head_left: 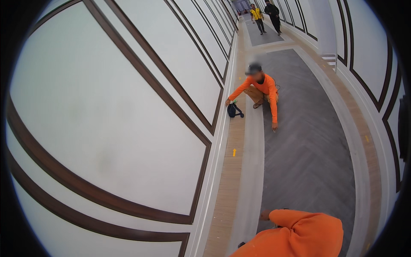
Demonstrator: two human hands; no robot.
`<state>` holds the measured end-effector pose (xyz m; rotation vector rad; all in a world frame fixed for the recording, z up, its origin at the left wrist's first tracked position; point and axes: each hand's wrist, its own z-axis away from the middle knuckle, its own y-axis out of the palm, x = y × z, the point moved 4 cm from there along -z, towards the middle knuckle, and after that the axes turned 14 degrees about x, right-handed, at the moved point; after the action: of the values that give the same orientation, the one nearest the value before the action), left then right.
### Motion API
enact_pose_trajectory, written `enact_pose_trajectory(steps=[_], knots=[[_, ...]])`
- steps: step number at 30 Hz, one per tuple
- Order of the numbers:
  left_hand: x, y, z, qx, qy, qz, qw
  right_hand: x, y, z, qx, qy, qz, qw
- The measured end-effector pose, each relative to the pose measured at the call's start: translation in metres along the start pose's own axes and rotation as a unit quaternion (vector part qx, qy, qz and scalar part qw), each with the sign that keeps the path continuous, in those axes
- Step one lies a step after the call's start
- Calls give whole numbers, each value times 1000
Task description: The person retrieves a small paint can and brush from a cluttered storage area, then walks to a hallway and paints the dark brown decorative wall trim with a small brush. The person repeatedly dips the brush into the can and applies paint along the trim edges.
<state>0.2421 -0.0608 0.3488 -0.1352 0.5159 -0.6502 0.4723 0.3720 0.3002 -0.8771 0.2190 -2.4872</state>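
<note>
An orange sleeve (310, 225) comes in from the lower edge, bent at the elbow on the right. At its left end, my right hand (265, 214) shows in part, over the border between the grey herringbone floor (306, 171) and the pale strip (252, 171). The fingers are too hidden to tell whether anything is in them. A small dark thing (241, 245) peeks out at the left of the orange cloth; its kind is unclear. My left hand is out of view.
Ahead, a person in orange (267, 88) crouches, one hand at a dark bag (233, 110) by the wall, the other reaching to the floor. Two people (257, 18) stand farther down the corridor. White walls (107, 107) with brown trim line both sides. A yellow arrow (234, 152) marks the wood-look strip.
</note>
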Motion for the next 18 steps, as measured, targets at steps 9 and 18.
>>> enact_pose_trajectory(steps=[9, 18], knots=[[-5, 190, 87, 33, 65, 10, 997, -259, -77, 190, -306, 185, -228, 906], [-166, 305, 55, 57, 199, -284, 936, -366, 18, 270, -331, 233, -390, 827]])
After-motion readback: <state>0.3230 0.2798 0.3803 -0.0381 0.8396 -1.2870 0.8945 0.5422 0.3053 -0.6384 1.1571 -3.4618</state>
